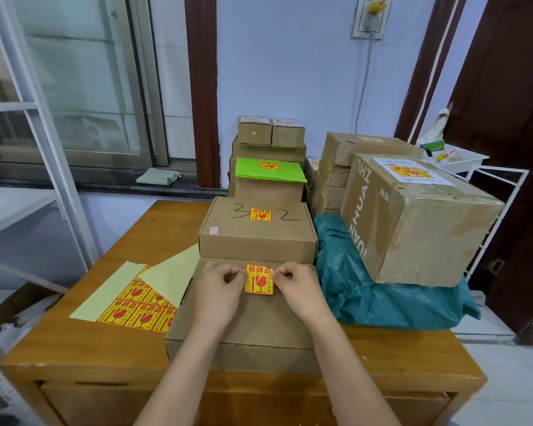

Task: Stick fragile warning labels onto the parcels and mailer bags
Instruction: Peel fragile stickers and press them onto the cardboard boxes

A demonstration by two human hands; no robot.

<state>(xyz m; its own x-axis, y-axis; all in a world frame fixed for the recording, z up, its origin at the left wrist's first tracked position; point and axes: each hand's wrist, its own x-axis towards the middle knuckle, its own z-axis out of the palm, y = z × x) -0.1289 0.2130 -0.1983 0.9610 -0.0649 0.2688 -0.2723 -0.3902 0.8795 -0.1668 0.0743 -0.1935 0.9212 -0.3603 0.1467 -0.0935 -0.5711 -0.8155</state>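
While both hands are working over the near cardboard box [246, 327] on the wooden table [74, 342]; left hand [219, 290] is pinching the fragile label [259, 279] at its left edge | right hand [296, 287] is pinching its right edge | label sheet [136, 305] is lying just left of the box

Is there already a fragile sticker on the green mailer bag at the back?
Yes, a yellow-and-red fragile label sits on top of the green mailer bag.

A home parcel-packing corner: stacked cardboard boxes [413, 207] crowd a wooden desk [105, 342] (window beside it).
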